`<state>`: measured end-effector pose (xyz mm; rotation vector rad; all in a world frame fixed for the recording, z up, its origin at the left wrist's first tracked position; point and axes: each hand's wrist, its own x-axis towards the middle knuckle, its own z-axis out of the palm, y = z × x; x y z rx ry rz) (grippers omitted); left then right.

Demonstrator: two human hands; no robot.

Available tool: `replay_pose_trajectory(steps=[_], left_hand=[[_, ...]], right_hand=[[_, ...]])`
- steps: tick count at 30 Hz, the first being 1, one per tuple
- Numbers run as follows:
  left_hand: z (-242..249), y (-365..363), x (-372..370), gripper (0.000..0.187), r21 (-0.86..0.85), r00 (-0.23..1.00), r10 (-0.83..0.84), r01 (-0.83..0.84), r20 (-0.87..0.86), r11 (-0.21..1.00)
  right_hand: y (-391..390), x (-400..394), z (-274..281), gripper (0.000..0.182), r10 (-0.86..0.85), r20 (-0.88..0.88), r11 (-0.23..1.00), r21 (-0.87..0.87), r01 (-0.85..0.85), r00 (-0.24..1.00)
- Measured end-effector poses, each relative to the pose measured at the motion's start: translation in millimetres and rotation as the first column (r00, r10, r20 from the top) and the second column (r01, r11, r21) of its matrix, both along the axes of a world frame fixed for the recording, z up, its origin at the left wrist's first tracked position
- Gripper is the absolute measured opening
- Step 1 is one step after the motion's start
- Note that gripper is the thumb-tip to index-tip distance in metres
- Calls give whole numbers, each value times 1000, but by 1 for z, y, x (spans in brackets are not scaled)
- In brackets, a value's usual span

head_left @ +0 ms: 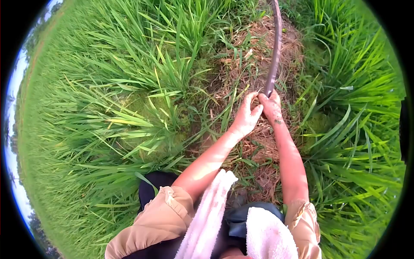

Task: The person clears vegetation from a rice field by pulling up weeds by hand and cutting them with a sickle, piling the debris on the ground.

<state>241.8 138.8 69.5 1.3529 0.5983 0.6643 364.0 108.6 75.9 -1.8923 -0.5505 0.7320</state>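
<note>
Up front, both hands (pixel 261 110) clenched round a curved blade's (pixel 275 47) hidden handle.

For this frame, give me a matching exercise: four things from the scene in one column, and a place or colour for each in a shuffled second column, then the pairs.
Things:
1. long curved blade
2. white towel
3. tall green grass
4. dry brown straw

Places or colours:
A. covers the ground on the path between the green patches
B. gripped at its lower end by the left hand and right hand
C. fills the left side of the view
D. hangs near the bottom edge, between the tan sleeves

Pairs: 1-B, 2-D, 3-C, 4-A
</note>
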Motion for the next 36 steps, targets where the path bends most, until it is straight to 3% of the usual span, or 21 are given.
replay_pose_trajectory(steps=[1,3,5,6,7,9,12,16,19,21,23,24,25,27,29,30,31,32,34,35,36], left_hand=[[5,-2,-14,40,-43,996,24,-28,-81,999],[-16,-3,-48,35,-288,993,-61,31,-97,957],[-36,-8,-94,27,-280,947,-190,115,-259,953],[-45,-7,-119,24,-321,943,-208,119,-261,940],[-51,-6,-141,22,-367,942,-210,104,-262,924],[-25,0,-178,19,-419,903,-150,-36,-403,907],[-26,5,-180,18,-337,937,-108,-12,-333,942],[-17,1,-166,18,-399,987,-30,-35,-155,916],[-14,4,-173,18,-306,939,-97,-9,-331,952],[-9,5,-176,18,-287,924,-79,-34,-374,957],[-3,8,-184,18,-292,925,-58,-59,-376,955],[-2,9,-193,18,-307,935,-44,-71,-352,949],[-3,11,-195,18,-325,947,-16,-94,-320,941],[19,13,-206,20,-303,937,-11,-101,-349,948],[28,10,-204,22,-325,934,-5,-119,-358,938],[18,4,-207,23,-405,984,79,-138,-160,904],[18,2,-208,23,-413,986,66,-126,-156,902],[20,0,-208,24,-424,987,45,-106,-151,900],[32,-5,-205,23,-386,976,27,-110,-215,916],[41,-6,-208,23,-410,970,30,-129,-240,903],[49,-10,-211,22,-440,964,29,-148,-265,886]], right_hand=[[16,6,14,19,-15,-122,1000,-19,13,992],[26,28,-18,19,59,-68,982,-173,-70,996],[-24,-12,-47,18,18,-131,976,-211,-46,991],[-56,-28,-81,18,-22,68,979,-200,35,997],[-73,-36,-43,19,-81,-206,981,-190,41,975],[-109,-52,-47,20,-136,-371,974,-220,55,919],[-114,-46,-52,18,-106,-142,983,-162,83,984],[-45,-10,-31,16,-109,-86,993,-45,106,990],[28,42,-21,16,-45,-88,998,-53,41,995],[57,61,-15,17,-5,-107,983,-183,-15,994],[32,37,-49,14,87,-144,981,-159,-110,986],[-3,-2,-48,11,11,-178,964,-259,-58,984],[-32,-22,-59,11,11,5,936,-351,-8,1000],[-91,-64,-43,16,-75,-208,958,-287,13,975],[-151,-84,-54,20,-21,-42,981,-192,13,999],[-150,-78,-51,24,-1,10,985,-174,2,1000],[-152,-75,-44,27,12,54,986,-167,-3,998],[-138,-68,-38,33,-72,-173,993,-107,54,982],[-85,-46,-17,26,-45,117,992,-114,59,992],[-56,-32,-3,24,-83,18,995,-58,84,996],[-32,-11,-10,23,-80,67,997,-12,81,995]])
